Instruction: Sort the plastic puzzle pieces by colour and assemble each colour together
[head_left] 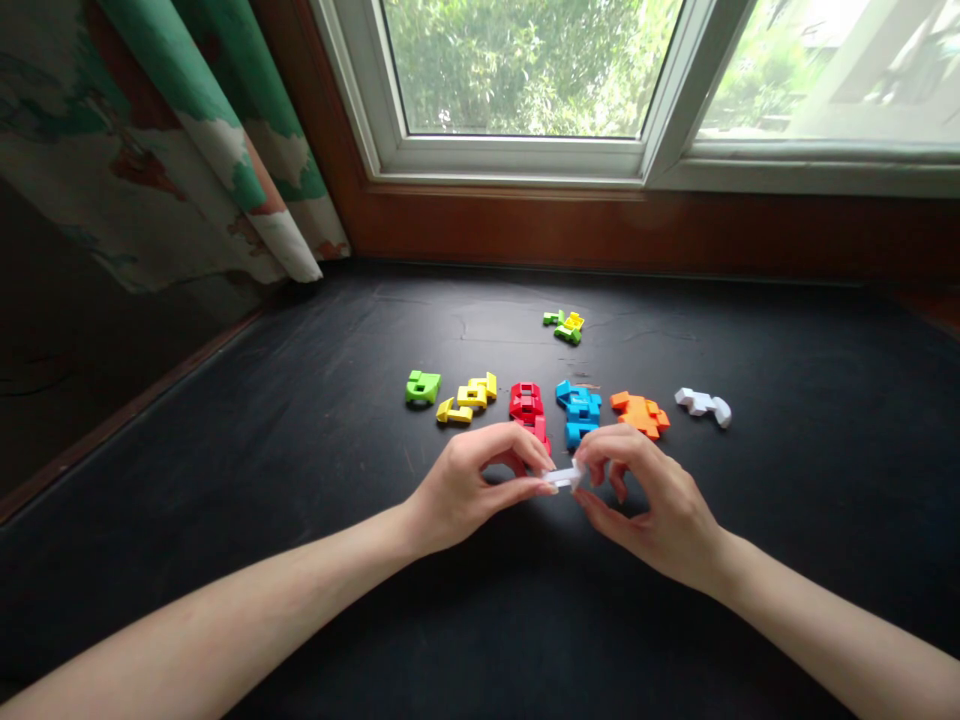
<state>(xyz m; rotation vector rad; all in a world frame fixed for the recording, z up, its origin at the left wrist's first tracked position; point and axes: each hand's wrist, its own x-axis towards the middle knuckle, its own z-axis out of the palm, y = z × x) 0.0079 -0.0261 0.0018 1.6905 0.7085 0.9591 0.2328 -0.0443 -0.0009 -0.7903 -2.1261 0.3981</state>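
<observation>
Left hand (472, 490) and right hand (645, 505) pinch a small white plastic piece (564, 477).

The left fingertips (541, 486) and right fingertips (583, 462) close on it from opposite ends, hiding much of it, so its full shape is hard to make out. Just beyond, the red piece (527, 403) and blue piece (578, 412) nearly meet the fingers, their lower ends partly masked. A yellow piece (466, 398), green piece (423, 387), orange piece (639, 414) and second white piece (703, 405) lie in the same row on the black surface (300, 420).
</observation>
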